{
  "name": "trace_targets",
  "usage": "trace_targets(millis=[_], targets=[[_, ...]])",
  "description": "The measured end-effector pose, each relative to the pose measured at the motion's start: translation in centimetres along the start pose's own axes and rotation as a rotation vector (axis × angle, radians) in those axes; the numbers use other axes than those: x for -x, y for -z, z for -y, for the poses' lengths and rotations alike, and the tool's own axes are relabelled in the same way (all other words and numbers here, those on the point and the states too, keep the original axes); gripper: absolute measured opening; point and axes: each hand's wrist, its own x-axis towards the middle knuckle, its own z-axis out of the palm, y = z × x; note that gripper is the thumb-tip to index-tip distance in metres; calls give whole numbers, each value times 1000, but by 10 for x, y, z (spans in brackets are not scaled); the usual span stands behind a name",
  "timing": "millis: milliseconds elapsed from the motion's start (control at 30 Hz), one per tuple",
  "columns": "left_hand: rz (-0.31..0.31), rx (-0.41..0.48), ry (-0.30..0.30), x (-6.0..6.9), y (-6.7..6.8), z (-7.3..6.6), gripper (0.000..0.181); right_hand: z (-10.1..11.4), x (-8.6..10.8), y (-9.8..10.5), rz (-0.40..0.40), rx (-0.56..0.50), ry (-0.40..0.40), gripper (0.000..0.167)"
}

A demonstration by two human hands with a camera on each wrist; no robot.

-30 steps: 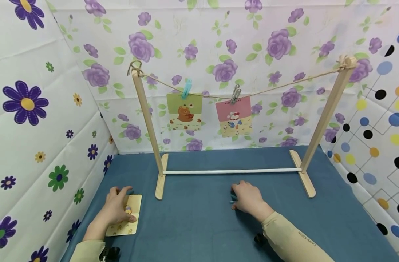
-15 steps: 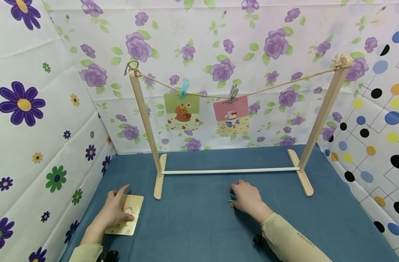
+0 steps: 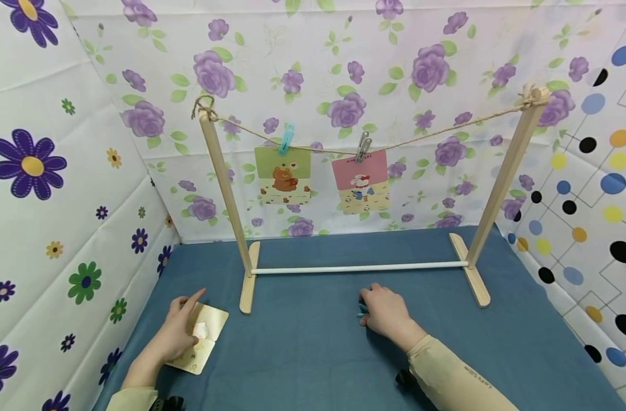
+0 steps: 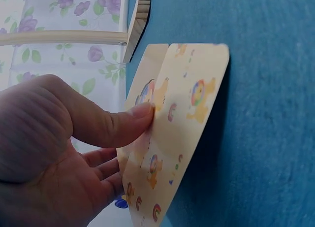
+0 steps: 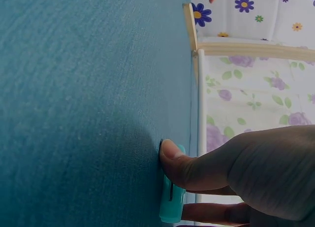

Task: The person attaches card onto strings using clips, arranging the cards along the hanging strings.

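Observation:
My left hand (image 3: pixel 170 335) pinches a cream card (image 3: pixel 210 328) at the table's left side. In the left wrist view the thumb lies on the card's printed face (image 4: pixel 189 109), other fingers are behind it, and the card tilts off the cloth. A crease line crosses it. My right hand (image 3: pixel 387 314) grips a teal clothespin (image 5: pixel 171 207) low at the blue cloth, below the white rod; the hand covers most of it in the head view. A green bear card (image 3: pixel 284 180) hangs from a light blue clothespin (image 3: pixel 287 140), and a pink-and-yellow card (image 3: pixel 361 185) from a metal clip (image 3: pixel 364 146).
A twine line (image 3: pixel 436 136) sags between two wooden posts, the left post (image 3: pixel 223 188) and the right post (image 3: pixel 507 180). A white rod (image 3: pixel 359 268) joins their feet on the blue cloth (image 3: pixel 303 342). Patterned fabric walls (image 3: pixel 313 45) close the back and sides.
The cream card has tilted up and turned in my left hand, and its right edge now stands off the cloth. My right hand stays nearly still with the clothespin. The head view shifts slightly.

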Motion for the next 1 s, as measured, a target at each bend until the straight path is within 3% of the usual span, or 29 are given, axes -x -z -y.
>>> trace_targets(millis=[133,400,700,1000], targets=[[4,15,26,0,4,1,114,0,1,0,5,-3,-3,38],[-18,-66,12,1,11,9,115,0,1,-1,-10,-10,6,39],[-16,-59,77,1,15,12,98,-2,-1,-3,-1,-9,3,39],[-5,-39,97,1,22,16,94,-1,-2,-2,15,-7,-2,38]])
